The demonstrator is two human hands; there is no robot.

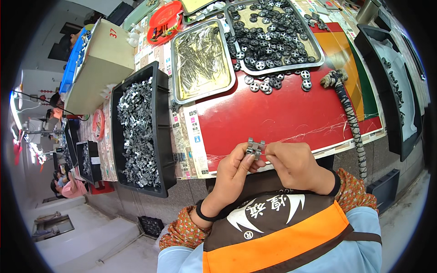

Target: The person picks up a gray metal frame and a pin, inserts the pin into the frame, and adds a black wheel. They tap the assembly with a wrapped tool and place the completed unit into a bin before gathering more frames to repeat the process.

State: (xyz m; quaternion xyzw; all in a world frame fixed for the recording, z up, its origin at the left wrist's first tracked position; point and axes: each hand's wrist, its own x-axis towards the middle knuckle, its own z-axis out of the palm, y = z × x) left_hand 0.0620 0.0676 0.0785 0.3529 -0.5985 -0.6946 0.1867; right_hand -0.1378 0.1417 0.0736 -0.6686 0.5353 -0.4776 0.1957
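Okay, we had a single part in work. Our left hand (233,175) pinched a small grey blocky part with paired lugs (255,147) between thumb and fingers, at the near edge of the flat red work board (259,113). Our right hand (296,166) was bunched narrow just beside it, fingertips drawn together; we couldn't tell whether they touched the part or gripped something thin. Our read: a fitting step on that part. Next move, we figured, called for a steady left pinch and fine right-fingertip alignment.

Containers: left of the board we had a deep black plastic bin (165,136) heaped with small grey and black clip-like pieces (136,132). Beyond the hands sat a silver rectangular metal tray (205,95) of thin metallic pins (202,59), lying mostly lengthwise on a yellowish base. Just right of it, a larger silver metal tray (314,45) held lots of black round wheels with silver cross spokes (273,41); some had spilled past its near rim. Far right, a long black plastic tray (382,91) had a white sheet liner (407,86) with small dark pieces on it, too small to identify.
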